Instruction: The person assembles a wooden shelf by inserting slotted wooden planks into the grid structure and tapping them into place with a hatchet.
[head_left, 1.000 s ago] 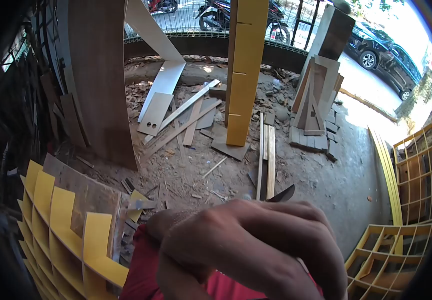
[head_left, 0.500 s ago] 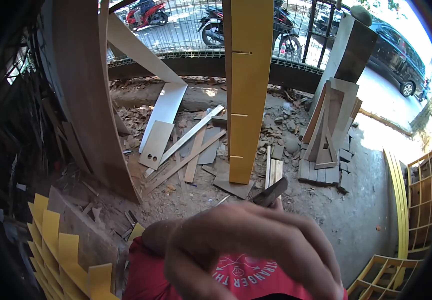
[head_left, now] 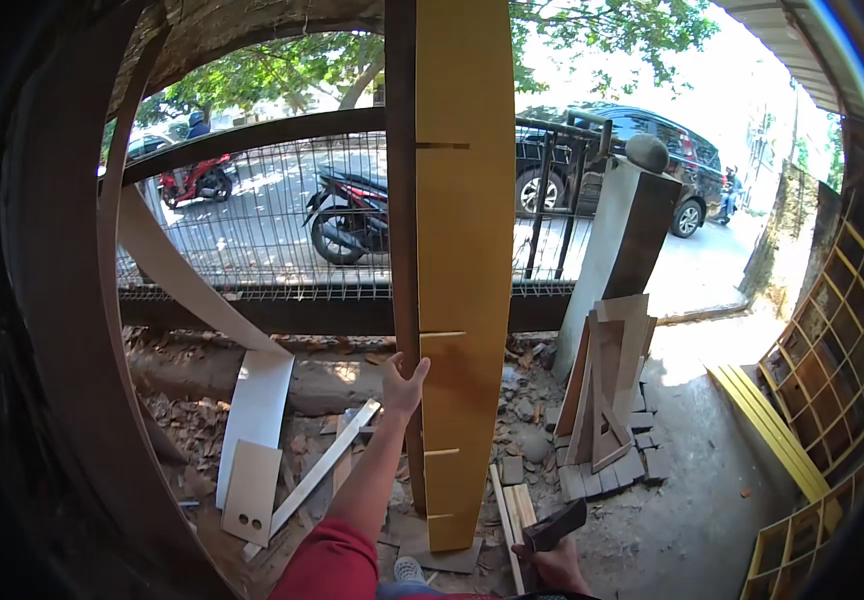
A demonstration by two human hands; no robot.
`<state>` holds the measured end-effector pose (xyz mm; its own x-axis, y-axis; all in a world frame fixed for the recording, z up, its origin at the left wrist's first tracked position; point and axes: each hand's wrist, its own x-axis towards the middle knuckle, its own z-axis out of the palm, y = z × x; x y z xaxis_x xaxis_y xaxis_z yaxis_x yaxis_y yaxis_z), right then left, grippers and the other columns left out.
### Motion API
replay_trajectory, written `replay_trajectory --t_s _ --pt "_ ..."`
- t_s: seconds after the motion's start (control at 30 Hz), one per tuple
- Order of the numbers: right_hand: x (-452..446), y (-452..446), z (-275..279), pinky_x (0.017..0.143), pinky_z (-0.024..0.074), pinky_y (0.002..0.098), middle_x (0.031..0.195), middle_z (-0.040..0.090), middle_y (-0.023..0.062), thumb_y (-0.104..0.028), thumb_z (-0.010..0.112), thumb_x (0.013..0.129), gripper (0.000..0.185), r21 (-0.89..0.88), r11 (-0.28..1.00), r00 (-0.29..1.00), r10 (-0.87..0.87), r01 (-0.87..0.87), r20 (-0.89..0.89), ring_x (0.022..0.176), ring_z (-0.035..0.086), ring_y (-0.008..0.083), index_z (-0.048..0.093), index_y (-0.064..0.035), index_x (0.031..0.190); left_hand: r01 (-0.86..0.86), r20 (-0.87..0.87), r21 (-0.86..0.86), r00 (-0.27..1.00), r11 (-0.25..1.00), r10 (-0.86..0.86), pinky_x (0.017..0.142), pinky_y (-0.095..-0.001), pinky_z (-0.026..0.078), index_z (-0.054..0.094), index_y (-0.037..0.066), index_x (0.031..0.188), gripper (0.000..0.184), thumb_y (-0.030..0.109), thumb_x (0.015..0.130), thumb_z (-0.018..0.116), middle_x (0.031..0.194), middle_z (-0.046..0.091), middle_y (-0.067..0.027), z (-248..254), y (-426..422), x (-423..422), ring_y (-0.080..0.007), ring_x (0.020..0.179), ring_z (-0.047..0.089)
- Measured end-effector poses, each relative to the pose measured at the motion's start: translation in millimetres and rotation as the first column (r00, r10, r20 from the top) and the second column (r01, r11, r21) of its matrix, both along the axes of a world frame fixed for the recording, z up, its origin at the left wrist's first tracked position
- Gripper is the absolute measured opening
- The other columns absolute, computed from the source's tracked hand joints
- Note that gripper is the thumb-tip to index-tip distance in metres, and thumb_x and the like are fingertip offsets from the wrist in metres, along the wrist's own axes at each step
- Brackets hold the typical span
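A tall yellow board (head_left: 462,390) with several short slots stands upright before me, its brown side facing left. My left hand (head_left: 407,387) reaches up to the board's left edge, thumb and fingers apart. Whether it touches the board I cannot tell. Low at the right, my right hand (head_left: 555,568) is closed around a dark, flat-ended tool (head_left: 559,525), whose exact kind is unclear. Beside that hand lie pale wood strips (head_left: 520,508).
Scrap boards (head_left: 250,490) lie at the left near a tall brown panel (head_left: 62,300). Wood offcuts (head_left: 607,390) lean against a post (head_left: 612,240) on the right. Yellow strips (head_left: 767,425) and yellow lattice frames (head_left: 832,350) stand farther right. Behind is a mesh fence (head_left: 272,220).
My view has tilted up. My left hand has moved from close before the camera out to the board's edge. My right hand still holds the dark tool, now lower in view.
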<state>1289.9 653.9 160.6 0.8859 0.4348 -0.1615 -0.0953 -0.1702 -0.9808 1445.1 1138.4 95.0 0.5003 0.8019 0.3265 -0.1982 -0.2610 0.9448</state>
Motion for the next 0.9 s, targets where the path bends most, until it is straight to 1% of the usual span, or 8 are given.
replay_trajectory --t_s 0.07,0.17,0.33,0.53,0.6,0.73,0.83,0.9 --pt "3 16 3 0.061 0.0521 0.0299 0.08 0.067 -0.0009 -0.012 0.099 0.074 0.037 -0.017 1.0 0.997 -0.026 0.025 -0.066 0.071 0.064 0.0094 0.066 -0.0065 0.09 -0.153 -0.086 0.134 0.983 0.979 0.165 0.096 -0.0308 0.054 0.059 -0.007 0.131 0.077 0.056 0.093 0.081 0.117 0.069 -0.0129 1 12 21 -0.0177 0.109 0.066" --pt "8 28 -2 0.056 0.0515 0.0304 0.077 0.067 -0.0004 -0.012 0.098 0.074 0.037 -0.062 0.997 0.995 -0.043 0.038 -0.089 0.066 0.064 0.0106 0.065 -0.0064 0.09 0.257 -0.075 -0.213 0.958 0.943 -0.278 0.08 -0.0261 0.051 0.063 -0.005 0.124 0.076 0.061 0.093 0.079 0.1 0.069 -0.0055 -1 27 47 -0.0094 0.091 0.062" --pt "1 64 29 0.054 0.0505 0.0306 0.07 0.066 -0.0002 -0.015 0.1 0.071 0.037 -0.039 0.988 0.988 -0.151 0.151 -0.017 0.06 0.064 0.0125 0.069 -0.0047 0.089 0.262 0.129 -0.236 0.963 0.936 -0.237 0.062 -0.0262 0.039 0.07 0.007 0.08 0.063 0.067 0.1 0.067 0.073 0.054 0.009 12 -9 47 -0.0044 0.072 0.049" --pt "17 57 26 0.056 0.0529 0.0324 0.074 0.068 0.0024 -0.02 0.101 0.071 0.041 -0.206 0.976 0.997 -0.067 0.072 0.032 0.059 0.064 0.0127 0.071 -0.0029 0.092 0.366 0.236 -0.373 0.926 0.853 -0.295 0.058 -0.0291 0.038 0.065 0.007 0.078 0.063 0.063 0.106 0.059 0.068 0.054 0.0063 29 -49 -20 -0.0059 0.065 0.048" --pt "31 44 -1 0.056 0.0538 0.0329 0.076 0.068 0.003 -0.02 0.1 0.072 0.043 -0.129 0.991 0.999 -0.015 0.019 0.029 0.059 0.064 0.0127 0.07 -0.0026 0.098 0.341 0.192 -0.42 0.939 0.841 -0.284 0.059 -0.0306 0.041 0.065 0.007 0.079 0.065 0.065 0.108 0.053 0.068 0.055 0.0042 25 -55 -37 -0.0076 0.066 0.053" --pt "23 37 26 0.056 0.0536 0.0329 0.077 0.069 0.0035 -0.018 0.098 0.074 0.042 -0.198 0.98 0.995 0.041 -0.023 0.087 0.059 0.063 0.0129 0.069 -0.0019 0.1 0.208 0.169 -0.401 0.974 0.892 -0.151 0.066 -0.0308 0.049 0.067 0.008 0.086 0.07 0.068 0.11 0.041 0.074 0.06 -0.0002 -37 -61 -55 -0.0108 0.069 0.06" --pt "19 20 30 0.056 0.0543 0.0327 0.081 0.07 0.005 -0.017 0.097 0.075 0.042 0.089 0.973 0.977 0.211 -0.212 0.019 0.061 0.065 0.0147 0.068 -0.0013 0.102 0.314 0.265 -0.505 0.943 0.804 -0.202 0.073 -0.0315 0.054 0.07 0.007 0.096 0.073 0.07 0.11 0.037 0.079 0.062 -0.0039 42 -119 -121 -0.0137 0.069 0.062" --pt "22 2 25 0.056 0.0529 0.0357 0.081 0.069 0.0066 -0.02 0.097 0.077 0.044 0.156 0.93 0.943 0.33 -0.333 0.044 0.063 0.064 0.017 0.068 -0.0015 0.105 0.292 0.285 -0.522 0.945 0.801 -0.159 0.074 -0.0327 0.055 0.068 0.007 0.1 0.069 0.068 0.11 0.038 0.081 0.064 -0.0049 46 -148 -157 -0.0154 0.071 0.064"
